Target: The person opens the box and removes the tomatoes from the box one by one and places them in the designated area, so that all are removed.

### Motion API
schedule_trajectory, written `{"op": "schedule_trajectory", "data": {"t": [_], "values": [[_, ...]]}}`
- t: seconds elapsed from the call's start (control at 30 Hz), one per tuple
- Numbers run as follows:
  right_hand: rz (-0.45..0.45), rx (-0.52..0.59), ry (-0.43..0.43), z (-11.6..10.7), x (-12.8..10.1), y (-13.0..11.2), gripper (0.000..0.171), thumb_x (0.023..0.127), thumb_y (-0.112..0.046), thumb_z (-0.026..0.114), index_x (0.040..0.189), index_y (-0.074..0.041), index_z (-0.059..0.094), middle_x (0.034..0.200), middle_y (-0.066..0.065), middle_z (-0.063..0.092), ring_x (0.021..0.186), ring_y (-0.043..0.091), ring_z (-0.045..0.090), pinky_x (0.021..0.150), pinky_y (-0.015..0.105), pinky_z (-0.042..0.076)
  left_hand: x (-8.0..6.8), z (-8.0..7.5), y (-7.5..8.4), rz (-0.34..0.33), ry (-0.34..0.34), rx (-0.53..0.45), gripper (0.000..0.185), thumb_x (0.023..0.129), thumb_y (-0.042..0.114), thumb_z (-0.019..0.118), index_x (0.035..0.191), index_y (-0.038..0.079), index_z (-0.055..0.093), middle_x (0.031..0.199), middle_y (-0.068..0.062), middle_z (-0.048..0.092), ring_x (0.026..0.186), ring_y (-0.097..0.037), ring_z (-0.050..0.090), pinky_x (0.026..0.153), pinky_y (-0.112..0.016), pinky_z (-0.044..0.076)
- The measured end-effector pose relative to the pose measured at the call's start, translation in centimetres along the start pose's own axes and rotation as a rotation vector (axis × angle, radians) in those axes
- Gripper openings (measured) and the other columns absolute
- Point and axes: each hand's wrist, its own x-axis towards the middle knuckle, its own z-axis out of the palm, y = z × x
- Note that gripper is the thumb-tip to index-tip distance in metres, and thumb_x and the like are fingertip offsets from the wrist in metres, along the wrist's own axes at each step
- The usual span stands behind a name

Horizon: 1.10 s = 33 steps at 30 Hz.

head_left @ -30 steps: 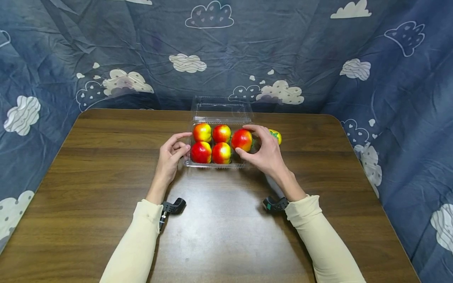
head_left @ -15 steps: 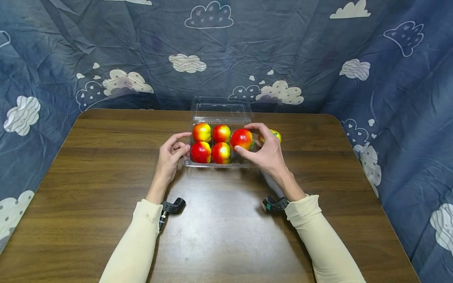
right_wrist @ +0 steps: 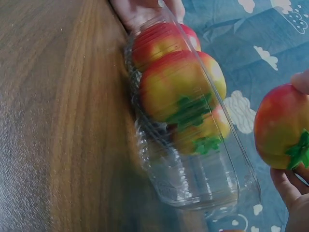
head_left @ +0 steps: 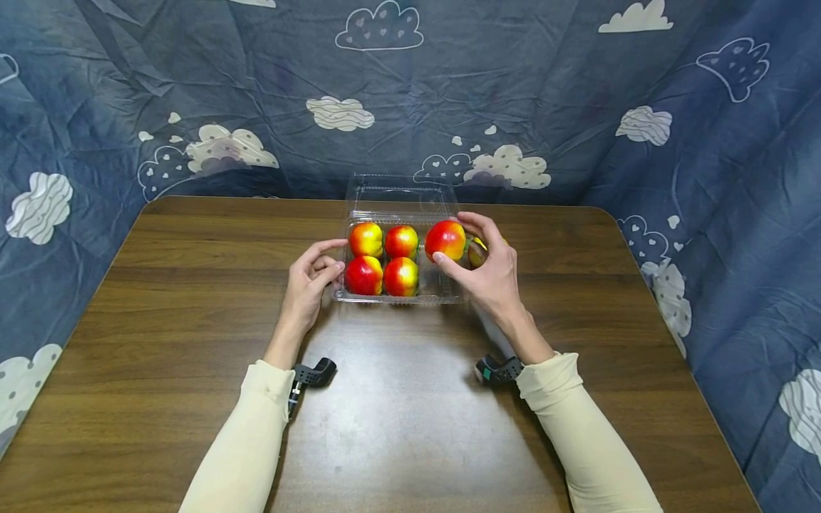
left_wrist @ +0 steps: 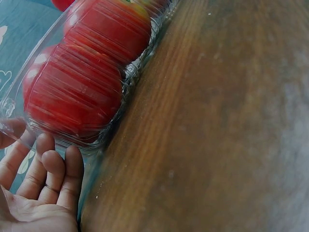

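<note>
Held fruit (head_left: 445, 241) shifts toward one o'clock, pinched by the right hand (head_left: 495, 274) over the tray (head_left: 442, 286); positioning it probably calls for careful aim. Left hand (head_left: 309, 285), nine o'clock: grip unclear from here.

I'm looking into what seems a cloth-walled booth. Blue cloud-printed fabric (head_left: 513, 92) hangs beyond the wooden table's (head_left: 398, 434) far edge.

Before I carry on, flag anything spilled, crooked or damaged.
Nothing stands out: four fruits sit in the open box, the right hand holds a fifth fruit over it, and no spill or damage shows.
</note>
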Motion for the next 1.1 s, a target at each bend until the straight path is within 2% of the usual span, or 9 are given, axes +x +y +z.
{"op": "schedule_trajectory", "data": {"t": [0.1, 0.3, 0.5, 0.57, 0.67, 0.8, 0.93, 1.1], "values": [[-0.002, 0.011, 0.019, 0.0, 0.0, 0.1, 0.061, 0.077, -0.014, 0.083, 0.13, -0.001, 0.054, 0.129, 0.009, 0.063, 0.116, 0.02, 0.06, 0.098, 0.028, 0.052, 0.0, 0.0, 0.0, 0.0, 0.0, -0.008, 0.037, 0.092, -0.001, 0.063, 0.129, -0.006, 0.058, 0.076, -0.011, 0.059, 0.065, -0.019, 0.053, 0.057, -0.019, 0.05], [-0.047, -0.004, 0.037, -0.2, 0.0, 0.2, 0.057, 0.076, -0.015, 0.084, 0.127, -0.005, 0.061, 0.122, 0.006, 0.066, 0.105, 0.02, 0.062, 0.09, 0.023, 0.055, 0.0, 0.0, -0.1, 0.004, -0.003, -0.004, 0.037, 0.092, -0.001, 0.063, 0.129, -0.006, 0.058, 0.076, -0.011, 0.059, 0.065, -0.019, 0.053, 0.057, -0.018, 0.05], [-0.062, -0.055, 0.082, -0.4, 0.1, 0.0, 0.053, 0.076, -0.016, 0.085, 0.125, -0.009, 0.067, 0.117, 0.005, 0.069, 0.097, 0.016, 0.061, 0.082, 0.033, 0.058, 0.0, 0.0, 0.0, 0.011, -0.003, -0.006, 0.037, 0.092, -0.002, 0.062, 0.128, -0.006, 0.058, 0.075, -0.011, 0.059, 0.064, -0.019, 0.053, 0.057, -0.019, 0.05], [-0.057, -0.058, 0.104, -0.5, 0.2, 0.0, 0.052, 0.076, -0.016, 0.085, 0.125, -0.01, 0.067, 0.118, 0.006, 0.068, 0.097, 0.015, 0.06, 0.083, 0.037, 0.059, 0.1, 0.0, 0.0, 0.011, -0.002, -0.008, 0.037, 0.092, -0.003, 0.062, 0.128, -0.006, 0.058, 0.075, -0.011, 0.059, 0.064, -0.02, 0.053, 0.057, -0.019, 0.05], [-0.039, -0.073, 0.136, -0.8, 0.4, 0.1, 0.055, 0.075, -0.015, 0.085, 0.126, -0.011, 0.066, 0.121, 0.007, 0.067, 0.1, 0.016, 0.06, 0.085, 0.037, 0.058, 0.1, 0.0, -0.1, 0.009, -0.003, -0.006, 0.036, 0.092, -0.002, 0.062, 0.128, -0.006, 0.058, 0.075, -0.012, 0.059, 0.064, -0.021, 0.052, 0.057, -0.02, 0.049], [-0.019, -0.137, 0.184, -1.7, 1.0, 1.8, 0.062, 0.073, -0.022, 0.088, 0.128, -0.01, 0.061, 0.121, 0.002, 0.066, 0.101, 0.018, 0.061, 0.085, 0.033, 0.056, 0.1, -0.1, -0.1, 0.007, -0.003, -0.005, 0.036, 0.092, -0.002, 0.063, 0.128, -0.006, 0.059, 0.075, -0.013, 0.058, 0.064, -0.022, 0.052, 0.056, -0.02, 0.049], [-0.001, -0.236, 0.224, -3.0, 1.5, 4.0, 0.066, 0.071, -0.035, 0.088, 0.127, -0.016, 0.06, 0.118, -0.004, 0.064, 0.102, 0.014, 0.059, 0.085, 0.034, 0.05, 0.0, -0.1, 0.0, 0.004, -0.001, -0.006, 0.036, 0.092, -0.002, 0.063, 0.128, -0.006, 0.059, 0.075, -0.012, 0.059, 0.063, -0.023, 0.051, 0.056, -0.02, 0.049], [0.029, -0.331, 0.255, -5.0, 2.0, 5.3, 0.064, 0.072, -0.042, 0.085, 0.128, -0.023, 0.061, 0.117, -0.003, 0.065, 0.106, 0.016, 0.052, 0.087, 0.035, 0.044, 0.1, -0.1, 0.0, 0.004, -0.003, -0.001, 0.036, 0.092, -0.001, 0.063, 0.128, -0.005, 0.059, 0.075, -0.014, 0.058, 0.063, -0.024, 0.051, 0.057, -0.021, 0.05]]}}
